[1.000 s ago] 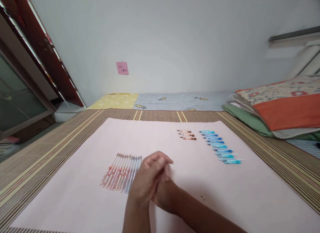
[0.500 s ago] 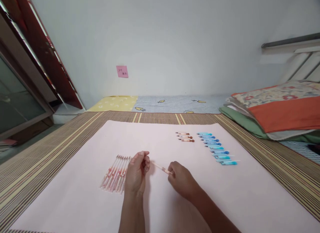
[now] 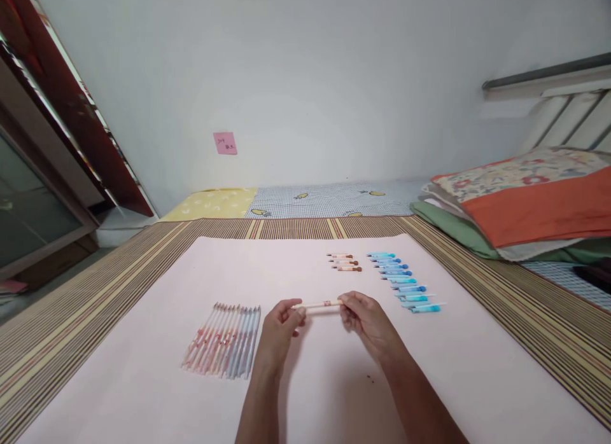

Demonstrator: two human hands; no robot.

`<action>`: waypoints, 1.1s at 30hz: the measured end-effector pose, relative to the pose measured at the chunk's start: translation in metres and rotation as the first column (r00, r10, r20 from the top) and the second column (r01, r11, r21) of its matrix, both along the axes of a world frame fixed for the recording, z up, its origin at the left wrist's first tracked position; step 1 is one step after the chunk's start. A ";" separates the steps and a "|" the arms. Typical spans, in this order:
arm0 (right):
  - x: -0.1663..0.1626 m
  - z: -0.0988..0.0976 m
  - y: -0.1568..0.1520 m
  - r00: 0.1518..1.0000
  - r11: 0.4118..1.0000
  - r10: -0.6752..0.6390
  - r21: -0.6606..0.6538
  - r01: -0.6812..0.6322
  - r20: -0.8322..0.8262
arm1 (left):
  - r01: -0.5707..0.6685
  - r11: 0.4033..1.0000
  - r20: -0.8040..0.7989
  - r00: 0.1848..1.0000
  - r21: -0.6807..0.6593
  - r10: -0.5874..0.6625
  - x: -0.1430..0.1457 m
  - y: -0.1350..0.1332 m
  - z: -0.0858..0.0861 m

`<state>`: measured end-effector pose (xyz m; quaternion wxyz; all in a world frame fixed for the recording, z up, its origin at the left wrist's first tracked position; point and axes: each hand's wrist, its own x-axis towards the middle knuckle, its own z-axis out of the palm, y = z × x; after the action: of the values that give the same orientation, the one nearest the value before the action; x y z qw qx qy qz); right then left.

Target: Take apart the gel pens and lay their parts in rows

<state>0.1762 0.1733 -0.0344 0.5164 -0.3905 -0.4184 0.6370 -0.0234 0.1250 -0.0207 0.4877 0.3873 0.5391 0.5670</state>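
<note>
A slim cream-coloured pen (image 3: 317,304) with a small brownish print lies level in the air between my two hands. My left hand (image 3: 281,329) is closed with thumb and fingertips pinching its left end. The pen's right end is pinched by my right hand (image 3: 365,317), whose fingers hide the tip there. Beside my left hand lies a flat row of slim pens (image 3: 222,339), pink-and-white on the left and grey-blue on the right. Beyond my right hand, three cream pens with brown ends (image 3: 344,262) lie near a slanting column of blue pens (image 3: 403,280).
A large pale pink sheet (image 3: 157,361) covers the striped mat (image 3: 86,304). Two tiny dark specks (image 3: 370,379) lie near my right forearm. Folded bedding (image 3: 534,202) is stacked at the right. A pink sticky note (image 3: 225,143) is on the wall.
My right hand has raised and levelled the pen. My left hand has turned and now pinches its left end. The grey-blue pens beside my left hand have come into sight.
</note>
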 end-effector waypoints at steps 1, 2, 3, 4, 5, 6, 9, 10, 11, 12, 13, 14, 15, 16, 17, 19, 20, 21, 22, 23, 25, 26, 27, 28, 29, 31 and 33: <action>-0.001 0.002 -0.001 1.000 1.000 0.006 -0.004 -0.006 -0.025 | 0.029 0.999 0.034 0.999 0.017 -0.029 0.003 0.000 0.000; -0.002 0.004 -0.002 0.999 1.000 0.009 -0.009 -0.010 -0.050 | 0.036 0.998 0.064 0.997 0.041 -0.039 0.005 0.000 0.000; -0.003 0.005 -0.004 0.997 1.000 0.012 -0.017 -0.013 -0.074 | 0.031 0.997 0.093 0.995 0.064 -0.037 0.008 0.000 0.000; -0.005 0.006 -0.005 0.995 1.000 0.012 -0.027 -0.015 -0.101 | 0.019 0.997 0.121 0.992 0.081 -0.029 0.010 0.001 0.000; -0.007 0.007 -0.005 0.991 0.999 0.005 -0.040 -0.010 -0.135 | 0.009 0.996 0.149 0.989 0.092 -0.023 0.011 0.001 0.000; -0.010 0.008 -0.006 0.984 0.998 -0.010 -0.055 0.000 -0.176 | 0.005 0.995 0.178 0.984 0.101 -0.023 0.012 0.001 0.001; -0.020 0.010 -0.009 0.954 0.995 -0.040 -0.100 0.011 -0.297 | 0.004 0.993 0.240 0.970 0.119 -0.033 0.015 0.000 0.003; -0.024 0.010 -0.011 0.947 0.994 -0.035 -0.109 0.000 -0.318 | 0.006 0.992 0.244 0.969 0.125 -0.037 0.016 -0.001 0.004; -0.028 0.011 -0.012 0.945 0.993 -0.024 -0.115 -0.015 -0.327 | 0.012 0.991 0.242 0.969 0.131 -0.044 0.017 -0.001 0.005; -0.032 0.012 -0.012 0.945 0.992 -0.013 -0.120 -0.028 -0.328 | 0.020 0.990 0.234 0.971 0.138 -0.052 0.017 -0.002 0.005; -0.035 0.013 -0.013 0.945 0.992 -0.008 -0.124 -0.034 -0.327 | 0.026 0.989 0.220 0.974 0.144 -0.058 0.018 -0.002 0.006; -0.037 0.014 -0.014 0.946 0.991 -0.011 -0.127 -0.032 -0.325 | 0.030 0.988 0.204 0.977 0.149 -0.060 0.018 -0.003 0.006; -0.039 0.014 -0.014 0.947 0.991 -0.018 -0.128 -0.025 -0.322 | 0.028 0.988 0.187 0.981 0.154 -0.058 0.019 -0.003 0.006; -0.040 0.015 -0.014 0.948 0.992 -0.023 -0.128 -0.019 -0.318 | 0.027 0.987 0.173 0.983 0.159 -0.055 0.019 -0.003 0.006; -0.040 0.015 -0.014 0.950 0.992 -0.026 -0.124 -0.013 -0.310 | 0.026 0.986 0.160 0.986 0.165 -0.053 0.019 -0.003 0.007; -0.040 0.014 -0.014 0.957 0.994 -0.030 -0.107 -0.001 -0.288 | 0.027 0.984 0.136 0.989 0.177 -0.052 0.021 -0.004 0.008; -0.040 0.014 -0.014 0.961 0.995 -0.033 -0.098 0.006 -0.274 | 0.021 0.983 0.123 0.991 0.183 -0.044 0.022 -0.004 0.009; -0.040 0.013 -0.015 0.965 0.996 -0.036 -0.091 0.013 -0.259 | 0.009 0.982 0.112 0.993 0.187 -0.031 0.023 -0.004 0.009; -0.040 0.013 -0.015 0.969 0.996 -0.038 -0.083 0.018 -0.245 | -0.007 0.982 0.103 0.995 0.189 -0.013 0.024 -0.005 0.010; -0.040 0.013 -0.015 0.972 0.997 -0.040 -0.074 0.023 -0.233 | -0.024 0.982 0.100 0.995 0.188 0.005 0.025 -0.005 0.010; -0.041 0.013 -0.016 0.974 0.998 -0.041 -0.050 0.031 -0.224 | -0.046 0.981 0.107 0.994 0.187 0.026 0.028 -0.006 0.010; -0.041 0.013 -0.016 0.973 0.999 -0.043 -0.037 0.035 -0.225 | -0.047 0.981 0.113 0.993 0.190 0.026 0.029 -0.006 0.011; -0.042 0.013 -0.017 0.973 0.999 -0.044 -0.026 0.039 -0.226 | -0.046 0.980 0.117 0.993 0.193 0.024 0.030 -0.007 0.011; -0.043 0.013 -0.017 0.973 0.999 -0.044 -0.016 0.042 -0.226 | -0.047 0.979 0.119 0.993 0.196 0.024 0.031 -0.007 0.011; -0.043 0.013 -0.017 0.974 0.999 -0.045 -0.008 0.045 -0.221 | -0.050 0.978 0.117 0.993 0.200 0.027 0.032 -0.007 0.011; -0.044 0.014 -0.019 0.976 0.999 -0.050 0.006 0.053 -0.211 | -0.068 0.976 0.106 0.993 0.206 0.046 0.034 -0.008 0.012; -0.046 0.014 -0.020 0.978 0.998 -0.052 0.018 0.057 -0.203 | -0.089 0.975 0.082 0.994 0.205 0.073 0.034 -0.007 0.011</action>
<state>0.1305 0.1533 -0.0207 0.5781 -0.3287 -0.3602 0.6542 0.0107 0.1175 -0.0095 0.4405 0.3927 0.4738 0.6537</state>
